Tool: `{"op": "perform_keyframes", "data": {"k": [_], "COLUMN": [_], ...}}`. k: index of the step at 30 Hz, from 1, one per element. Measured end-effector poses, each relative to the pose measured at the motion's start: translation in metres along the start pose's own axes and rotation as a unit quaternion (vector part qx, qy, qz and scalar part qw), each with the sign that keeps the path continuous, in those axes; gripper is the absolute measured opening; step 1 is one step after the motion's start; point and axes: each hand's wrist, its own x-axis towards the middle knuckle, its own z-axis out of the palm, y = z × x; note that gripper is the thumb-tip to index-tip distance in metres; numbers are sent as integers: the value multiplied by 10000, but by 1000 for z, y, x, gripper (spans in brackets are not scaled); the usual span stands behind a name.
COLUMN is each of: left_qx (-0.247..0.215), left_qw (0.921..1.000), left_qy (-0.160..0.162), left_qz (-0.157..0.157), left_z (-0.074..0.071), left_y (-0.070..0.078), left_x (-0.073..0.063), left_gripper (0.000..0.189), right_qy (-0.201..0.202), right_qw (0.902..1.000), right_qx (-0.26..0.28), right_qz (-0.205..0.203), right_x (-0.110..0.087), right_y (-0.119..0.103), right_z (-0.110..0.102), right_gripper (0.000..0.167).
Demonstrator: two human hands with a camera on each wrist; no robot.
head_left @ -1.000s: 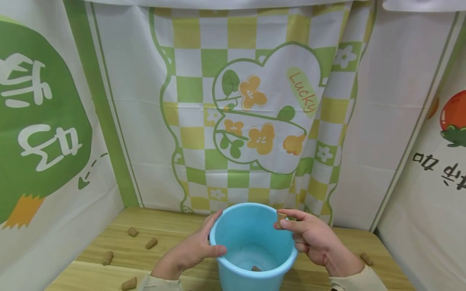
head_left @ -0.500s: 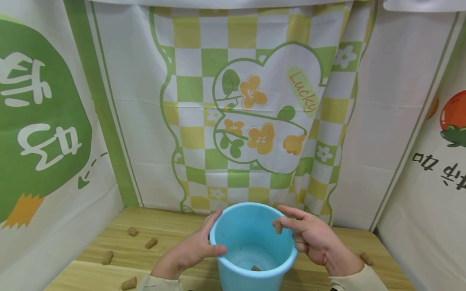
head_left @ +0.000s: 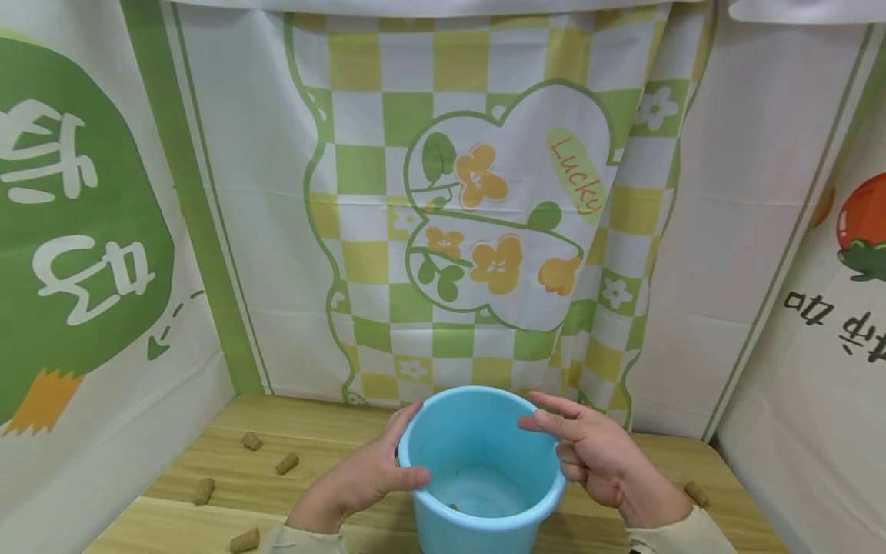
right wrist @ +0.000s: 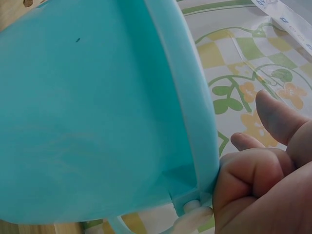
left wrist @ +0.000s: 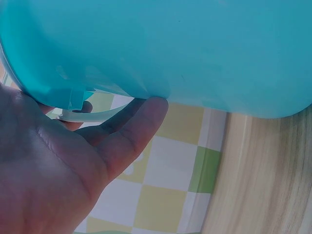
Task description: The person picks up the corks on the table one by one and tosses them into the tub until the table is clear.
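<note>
A light blue plastic bucket [head_left: 484, 531] stands on the table, with its open top tilted into my sight. My left hand [head_left: 374, 477] grips its left rim, thumb over the edge; in the left wrist view the fingers [left wrist: 141, 126] lie along the outer wall. At the right rim is my right hand [head_left: 595, 454], holding nothing. Its thumb and forefinger reach over the bucket's mouth, while the lower fingers [right wrist: 248, 178] bend against the rim outside. A small brown bit of cork [head_left: 453, 507] shows inside the bucket, mostly hidden by the near rim.
Several wine corks lie on the wooden table [head_left: 332, 419]: left of the bucket, one cork [head_left: 287, 462] and another cork [head_left: 244, 540] among them, plus one cork [head_left: 696, 493] beyond the right hand. Printed cloth walls [head_left: 484, 346] enclose the back and sides.
The cork that my right hand pinched over the bucket has left its fingers. The cork showing inside the bucket sits differently, farther left. My left hand has stayed on the rim.
</note>
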Motion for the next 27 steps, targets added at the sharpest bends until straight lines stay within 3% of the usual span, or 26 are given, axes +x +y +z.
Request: {"op": "perform_keyframes", "data": {"k": [6,12,21,24,27], "left_qx": [28,40,63,61,67], "left_qw": [10000,10000,10000,10000,10000], "left_qy": [-11,1,-22,2,27], "left_qz": [-2,4,-72,-66,-47], "left_z": [0,0,-1,-1,-1], "left_y": [0,-1,0,0,0], "left_x": [0,0,1,0,-1], "left_gripper": [108,109,109,109,109], "right_qy": [8,-284,-404,-618,-1193], "right_qw": [10000,9992,9965,9932,9835], "right_qx": [41,278,716,942,1248], "right_qz": [52,20,-167,-293,-535], "right_x": [1,-1,-13,-19,-25], "right_y": [0,0,-2,-4,-5], "right_z": [-1,-6,-30,-44,-60], "right_gripper": [76,74,71,57,41]}}
